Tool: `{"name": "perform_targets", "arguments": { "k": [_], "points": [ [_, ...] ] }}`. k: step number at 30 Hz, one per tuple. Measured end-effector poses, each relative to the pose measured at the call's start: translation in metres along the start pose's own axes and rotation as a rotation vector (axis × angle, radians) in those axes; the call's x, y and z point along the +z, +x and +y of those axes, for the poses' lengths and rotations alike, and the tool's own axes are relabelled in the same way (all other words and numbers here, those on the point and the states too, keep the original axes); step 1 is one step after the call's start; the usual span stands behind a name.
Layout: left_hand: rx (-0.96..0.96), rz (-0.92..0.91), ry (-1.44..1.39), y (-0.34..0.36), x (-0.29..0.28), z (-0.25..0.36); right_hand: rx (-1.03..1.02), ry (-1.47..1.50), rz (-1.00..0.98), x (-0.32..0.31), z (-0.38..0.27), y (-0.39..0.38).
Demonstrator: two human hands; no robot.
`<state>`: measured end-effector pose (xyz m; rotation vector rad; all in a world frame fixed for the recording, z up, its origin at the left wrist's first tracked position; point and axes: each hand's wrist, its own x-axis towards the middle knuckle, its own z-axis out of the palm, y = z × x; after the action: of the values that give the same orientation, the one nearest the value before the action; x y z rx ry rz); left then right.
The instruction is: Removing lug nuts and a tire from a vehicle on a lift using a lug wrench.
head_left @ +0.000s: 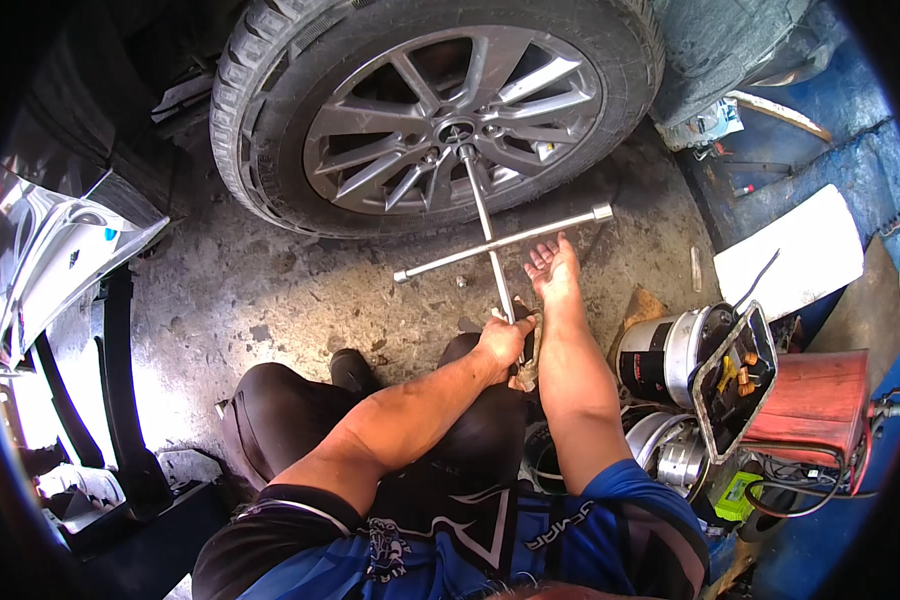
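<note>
On the concrete floor (270,300) in front of me stands an alloy wheel (440,110) with its tyre, and a four-way cross wrench (500,240) is seated on one of its lug nuts near the hub. One arm of the wrench runs from the hub down toward me; the crossbar lies nearly level across it.

My left hand (505,340) is clenched around the near end of that long arm, low down by my knee. My right hand (553,268) is released, palm up and fingers spread, just under the right half of the crossbar; I cannot tell whether it touches the bar.

As I judge it, the main risk is the socket slipping off the nut: the wrench looks tilted rather than square to the wheel face, so a hard turn could round the nut or throw the tool loose. With the right hand not gripping, a sudden spin of the crossbar could strike the fingers. Cans (670,350) and loose clutter stand close at my right, where a swinging bar or elbow might knock them over.
</note>
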<state>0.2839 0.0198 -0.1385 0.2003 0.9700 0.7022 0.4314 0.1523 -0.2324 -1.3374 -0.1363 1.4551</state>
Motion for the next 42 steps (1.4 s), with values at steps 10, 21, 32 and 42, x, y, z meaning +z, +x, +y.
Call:
{"name": "perform_targets", "arguments": {
  "k": [10,21,32,42],
  "points": [
    [0.061,0.077,0.105,0.027,-0.015,-0.017,-0.503,0.444,-0.193,0.071,-0.05,-0.121],
    [-0.079,-0.42,-0.234,0.058,-0.024,-0.042,-0.693,-0.865,-0.439,0.072,-0.006,-0.175],
    [0.016,-0.052,-0.043,0.012,0.004,-0.01,-0.432,-0.902,-0.213,0.028,-0.026,-0.14],
    [-0.035,-0.039,-0.1,0.006,0.004,-0.01,-0.372,-0.689,0.019,-0.014,-0.014,-0.066]
  ]
}}
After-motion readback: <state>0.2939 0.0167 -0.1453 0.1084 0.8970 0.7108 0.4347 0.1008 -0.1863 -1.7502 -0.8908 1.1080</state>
